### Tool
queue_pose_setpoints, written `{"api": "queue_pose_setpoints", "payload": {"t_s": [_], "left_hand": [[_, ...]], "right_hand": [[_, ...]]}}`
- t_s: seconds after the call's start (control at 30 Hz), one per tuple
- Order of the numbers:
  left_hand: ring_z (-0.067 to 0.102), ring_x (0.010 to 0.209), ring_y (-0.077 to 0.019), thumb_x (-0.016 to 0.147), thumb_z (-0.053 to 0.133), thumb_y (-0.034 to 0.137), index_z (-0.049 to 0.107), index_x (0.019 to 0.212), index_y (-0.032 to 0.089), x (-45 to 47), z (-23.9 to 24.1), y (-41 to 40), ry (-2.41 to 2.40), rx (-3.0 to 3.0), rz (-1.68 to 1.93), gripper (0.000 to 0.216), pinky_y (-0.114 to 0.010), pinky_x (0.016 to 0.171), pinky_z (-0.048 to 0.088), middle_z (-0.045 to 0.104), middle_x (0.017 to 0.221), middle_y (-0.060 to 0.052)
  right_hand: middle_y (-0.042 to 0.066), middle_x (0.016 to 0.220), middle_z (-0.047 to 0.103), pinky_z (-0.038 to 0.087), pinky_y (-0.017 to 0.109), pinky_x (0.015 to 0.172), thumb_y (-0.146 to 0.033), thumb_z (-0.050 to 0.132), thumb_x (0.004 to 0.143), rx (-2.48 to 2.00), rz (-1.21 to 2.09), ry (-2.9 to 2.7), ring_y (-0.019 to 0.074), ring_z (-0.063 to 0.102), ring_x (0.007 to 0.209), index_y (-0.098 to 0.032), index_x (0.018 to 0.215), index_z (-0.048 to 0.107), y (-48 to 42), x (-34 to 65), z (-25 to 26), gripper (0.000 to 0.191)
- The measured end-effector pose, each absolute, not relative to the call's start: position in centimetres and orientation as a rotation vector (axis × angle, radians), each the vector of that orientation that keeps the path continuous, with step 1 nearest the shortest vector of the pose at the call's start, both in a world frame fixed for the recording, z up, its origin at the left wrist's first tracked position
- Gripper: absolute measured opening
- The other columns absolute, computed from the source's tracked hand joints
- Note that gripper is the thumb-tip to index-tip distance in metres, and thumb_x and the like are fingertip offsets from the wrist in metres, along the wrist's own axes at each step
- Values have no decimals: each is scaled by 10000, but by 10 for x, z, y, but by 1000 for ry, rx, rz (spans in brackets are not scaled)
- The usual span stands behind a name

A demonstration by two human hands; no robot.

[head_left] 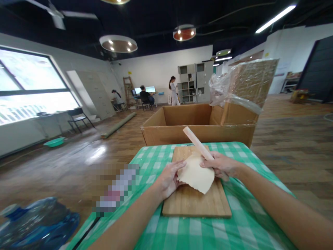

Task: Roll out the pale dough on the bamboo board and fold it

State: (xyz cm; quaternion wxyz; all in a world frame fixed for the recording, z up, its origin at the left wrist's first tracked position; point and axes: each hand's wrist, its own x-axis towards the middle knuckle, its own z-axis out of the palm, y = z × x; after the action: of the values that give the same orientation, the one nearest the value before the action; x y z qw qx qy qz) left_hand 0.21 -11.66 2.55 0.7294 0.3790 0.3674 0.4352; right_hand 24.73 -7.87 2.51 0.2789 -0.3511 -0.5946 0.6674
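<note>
A thin pale sheet of dough with a ragged lower edge is held up between my hands. My left hand pinches its left side, thumb on top. At the sheet's right edge, my right hand is closed around a pale rolling pin, its thumb also pressing on the dough. The pin slants up and to the left, away from me. Beneath the dough lies a wooden cutting board, partly covered by the sheet and my hands. Some fingers of both hands are hidden.
A green checked tablecloth covers the table. Beyond its far edge stands a large open cardboard box. A pixelated object with a black cord lies at the left edge. A water jug is at lower left. Several people are farther back.
</note>
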Motion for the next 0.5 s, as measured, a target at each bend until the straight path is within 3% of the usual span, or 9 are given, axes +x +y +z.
{"api": "queue_pose_setpoints", "payload": {"t_s": [0.13,0.3,0.5], "left_hand": [[666,617,-153,768,821,421,685,896,134,-6,15,-109,1018,1218,988,343,-222,547,482,742,796,-76],[540,420,-140,858,643,440,606,758,186,-22,18,-103,1358,1650,743,275,-238,449,311,635,565,4],[481,534,-142,844,618,341,573,537,188,-34,25,-98,1462,2163,692,347,-282,532,224,541,522,16]], "right_hand": [[-121,508,442,248,178,308,-421,838,761,-1154,1597,-1676,56,347,352,-206,967,557,-78,243,24,409],[-96,512,463,276,219,332,-306,737,801,-1316,1255,-1735,86,395,365,-176,1009,630,-77,234,19,268],[-22,637,606,323,253,493,-269,705,796,-1413,798,-1893,127,522,544,-188,899,692,-71,235,17,132]]}}
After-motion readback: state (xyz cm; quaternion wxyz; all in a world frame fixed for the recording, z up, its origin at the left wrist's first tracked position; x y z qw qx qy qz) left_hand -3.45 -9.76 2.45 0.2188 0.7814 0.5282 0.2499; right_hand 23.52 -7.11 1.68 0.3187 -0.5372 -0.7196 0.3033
